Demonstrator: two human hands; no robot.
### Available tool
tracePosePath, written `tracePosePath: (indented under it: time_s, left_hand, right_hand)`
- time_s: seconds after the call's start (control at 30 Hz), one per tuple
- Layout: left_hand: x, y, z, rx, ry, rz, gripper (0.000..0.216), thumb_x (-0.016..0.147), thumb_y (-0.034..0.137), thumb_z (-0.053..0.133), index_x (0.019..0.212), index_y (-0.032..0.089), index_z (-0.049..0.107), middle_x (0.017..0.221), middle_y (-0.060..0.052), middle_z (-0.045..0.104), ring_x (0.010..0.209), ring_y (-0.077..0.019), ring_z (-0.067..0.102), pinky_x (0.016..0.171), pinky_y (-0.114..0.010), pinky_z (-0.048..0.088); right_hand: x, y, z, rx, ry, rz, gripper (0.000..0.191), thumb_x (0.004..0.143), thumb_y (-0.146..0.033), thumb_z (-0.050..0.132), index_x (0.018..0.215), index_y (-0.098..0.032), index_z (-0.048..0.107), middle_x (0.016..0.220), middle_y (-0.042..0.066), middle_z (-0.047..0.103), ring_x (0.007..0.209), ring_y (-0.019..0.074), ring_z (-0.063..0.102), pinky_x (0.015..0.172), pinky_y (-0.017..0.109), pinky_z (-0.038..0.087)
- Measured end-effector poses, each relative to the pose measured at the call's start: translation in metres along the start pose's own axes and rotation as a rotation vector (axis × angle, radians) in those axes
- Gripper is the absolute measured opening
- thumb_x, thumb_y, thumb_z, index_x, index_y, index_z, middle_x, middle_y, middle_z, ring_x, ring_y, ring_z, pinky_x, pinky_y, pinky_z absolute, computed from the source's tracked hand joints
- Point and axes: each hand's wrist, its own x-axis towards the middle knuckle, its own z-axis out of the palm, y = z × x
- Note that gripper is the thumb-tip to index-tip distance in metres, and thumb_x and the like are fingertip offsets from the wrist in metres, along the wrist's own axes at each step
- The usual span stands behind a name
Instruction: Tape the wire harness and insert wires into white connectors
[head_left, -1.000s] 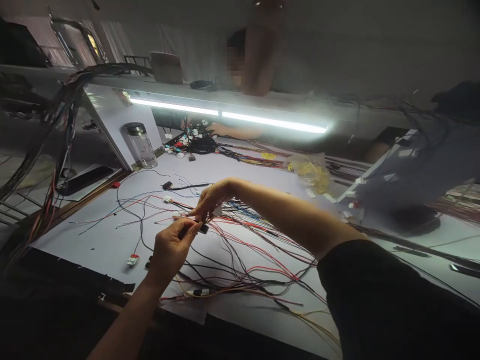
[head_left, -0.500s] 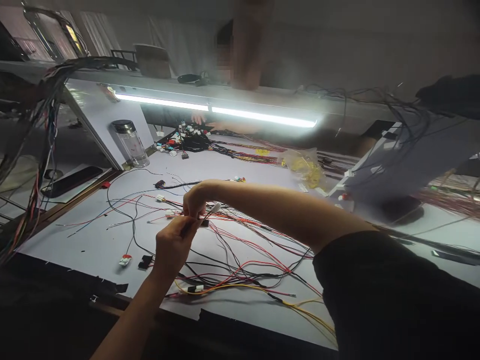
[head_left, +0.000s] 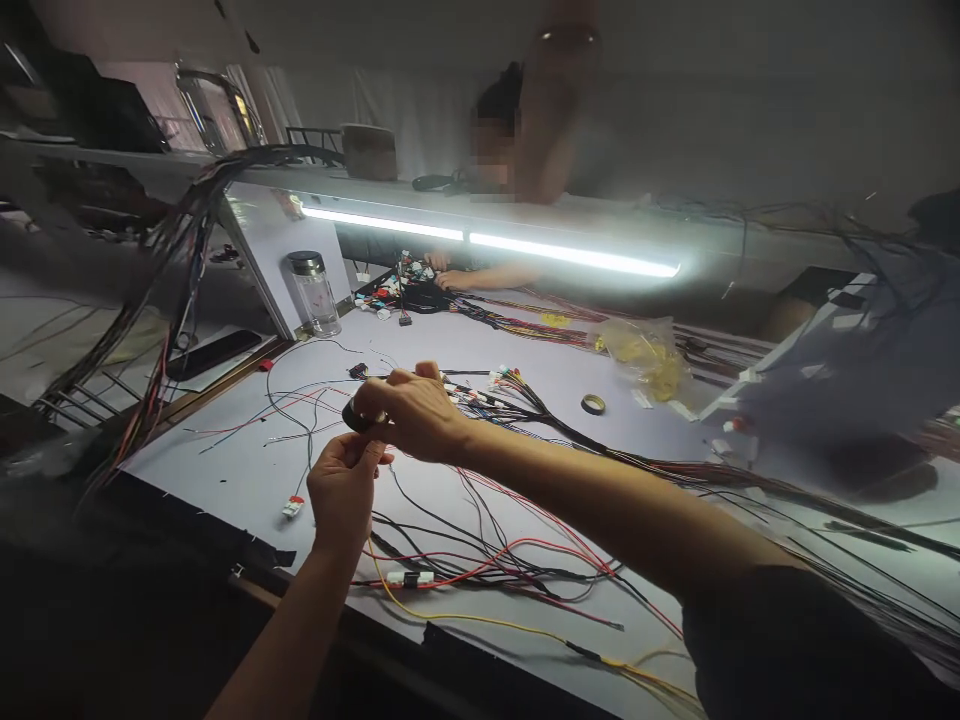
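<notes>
My right hand (head_left: 416,410) reaches across from the right, its fingers curled around a roll of black tape (head_left: 360,416). Just below it, my left hand (head_left: 345,485) is closed in a pinch; what its fingertips hold is hidden. The two hands nearly touch above the white worktop (head_left: 247,480). A yellow wire (head_left: 465,622) runs along the surface and up toward my left wrist. Black and red wires (head_left: 517,548) lie beneath my forearms. Left of my left hand rests a white and red connector (head_left: 293,507).
A glass bottle (head_left: 319,300) stands at the back left near a heap of connectors (head_left: 397,290). A co-worker's hands (head_left: 457,278) are at that heap. A tape ring (head_left: 592,404) and a plastic bag (head_left: 649,355) lie right of centre, below a bright lamp (head_left: 570,255).
My right hand now holds the tape roll above my left hand; the white connector seen between my hands earlier no longer shows. The view has shifted, so the table appears further right.
</notes>
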Motion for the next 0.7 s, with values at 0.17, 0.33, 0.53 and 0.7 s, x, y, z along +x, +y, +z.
tracePosePath:
  time_s: [0.17,0.33,0.53,0.7]
  left_hand:
    - [0.011,0.005,-0.002,-0.336,-0.003,-0.075,0.038,0.054,0.023,0.083,0.084,0.015,0.062,0.075,0.000,0.067,0.063,-0.0111,0.060,0.065,-0.026,0.049]
    - [0.013,0.011,-0.006,-0.374,-0.066,-0.124,0.039,0.054,0.025,0.085,0.088,0.016,0.068,0.085,-0.003,0.069,0.074,-0.0134,0.064,0.073,-0.028,0.052]
    - [0.032,0.040,-0.014,-0.189,-0.436,-0.197,0.036,0.072,0.043,0.072,0.095,0.015,0.073,0.096,-0.012,0.071,0.086,-0.0215,0.065,0.067,-0.030,0.053]
    - [0.040,0.058,-0.003,0.015,-0.461,-0.114,0.030,0.062,0.037,0.082,0.079,0.014,0.074,0.076,-0.008,0.070,0.070,-0.0182,0.063,0.069,-0.033,0.052]
  right_hand:
    - [-0.034,-0.008,0.037,0.210,0.232,0.094,0.033,0.085,-0.044,0.066,0.107,-0.023,0.055,0.098,0.002,0.067,0.081,0.0147,0.055,0.083,0.032,0.030]
    - [-0.038,0.002,0.051,0.483,0.237,0.172,0.030,0.094,-0.047,0.050,0.085,-0.019,0.058,0.081,0.000,0.058,0.072,0.0117,0.050,0.064,0.023,0.036]
    - [-0.037,0.014,0.039,0.358,0.205,-0.091,0.018,0.093,-0.034,0.056,0.085,-0.019,0.059,0.091,0.003,0.060,0.082,0.0126,0.053,0.074,0.024,0.041]
    - [-0.038,0.013,0.038,0.215,0.179,-0.110,0.026,0.094,-0.041,0.053,0.081,-0.019,0.059,0.088,0.003,0.060,0.077,0.0130,0.051,0.072,0.026,0.040]
